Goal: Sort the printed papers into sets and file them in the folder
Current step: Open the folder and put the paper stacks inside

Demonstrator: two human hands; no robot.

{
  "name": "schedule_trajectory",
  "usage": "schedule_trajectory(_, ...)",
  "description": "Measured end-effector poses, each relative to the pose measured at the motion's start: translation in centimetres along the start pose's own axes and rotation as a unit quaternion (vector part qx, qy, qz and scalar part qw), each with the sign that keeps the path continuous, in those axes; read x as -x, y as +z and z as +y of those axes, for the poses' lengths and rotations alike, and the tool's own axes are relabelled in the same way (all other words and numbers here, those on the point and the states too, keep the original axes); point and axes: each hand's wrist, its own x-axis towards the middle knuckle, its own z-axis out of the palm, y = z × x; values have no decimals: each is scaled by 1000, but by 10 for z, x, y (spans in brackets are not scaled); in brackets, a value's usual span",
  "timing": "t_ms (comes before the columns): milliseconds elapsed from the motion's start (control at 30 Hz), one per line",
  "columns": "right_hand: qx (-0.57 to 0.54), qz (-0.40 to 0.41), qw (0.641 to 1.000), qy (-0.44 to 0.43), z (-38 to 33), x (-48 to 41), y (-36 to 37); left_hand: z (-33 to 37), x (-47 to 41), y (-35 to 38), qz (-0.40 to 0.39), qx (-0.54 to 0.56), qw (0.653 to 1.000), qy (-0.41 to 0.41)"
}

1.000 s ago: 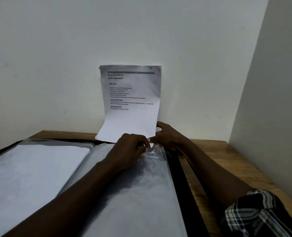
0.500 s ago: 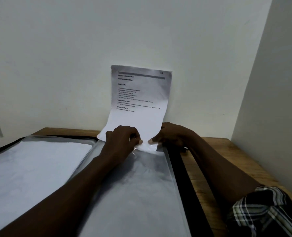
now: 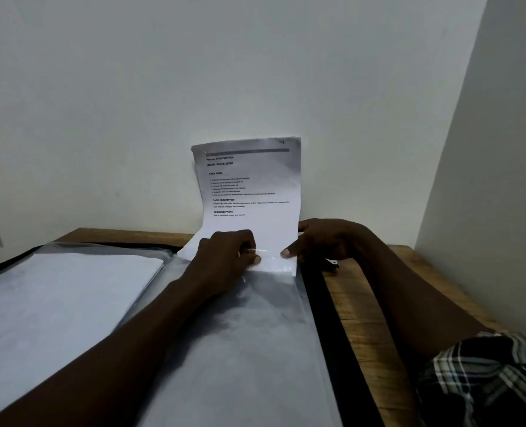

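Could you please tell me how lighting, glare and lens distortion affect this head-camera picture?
Head view: dim, bluish light; a grey shadow crosses the top right of the printed sheet, headings readable, small lines blurred. Head view: slight glare on the plastic sleeve between the left hand and right hand. Head view: the wide-angle lens slants the wall corner.

Sheet (image 3: 249,208) fine print illegible, folder (image 3: 329,334) cut off btm/left
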Motion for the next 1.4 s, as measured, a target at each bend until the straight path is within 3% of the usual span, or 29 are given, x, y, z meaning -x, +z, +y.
schedule_trajectory(100, -5, 36, 999, 15, -4, -6, 3, 0, 0, 3, 20, -31, 999, 13)
schedule_trajectory(267, -104, 261, 957, -68, 8, -36, 11, 2, 2, 3, 14, -34, 999, 28)
schedule_trajectory(367, -95, 315, 941, -77, 11, -45, 11, 1, 1, 2, 9, -28, 999, 30)
schedule_trajectory(533, -88, 308, 945, -70, 10, -42, 10, 5, -2, 0, -17, -31, 999, 32)
schedule_trajectory(800, -139, 304, 938, -97, 18, -45, 11, 40, -38, 7, -132, -73, 984, 99)
schedule_trajectory(1000, -119, 331, 928, -120, 14, -51, 19, 35, -49, 14, -29, -12, 996, 84)
schedule_trajectory(1233, -56, 235, 965, -100, 13, -40, 7, 23, -51, 18, 38, -34, 996, 69)
schedule_trajectory(1333, -56, 227, 968, -86, 15, -36, 0, 18, -50, 5, -10, -44, 998, 51)
schedule_trajectory(1400, -50, 232, 968, -83, 15, -34, 0, 12, -45, -16, -98, -40, 994, 17)
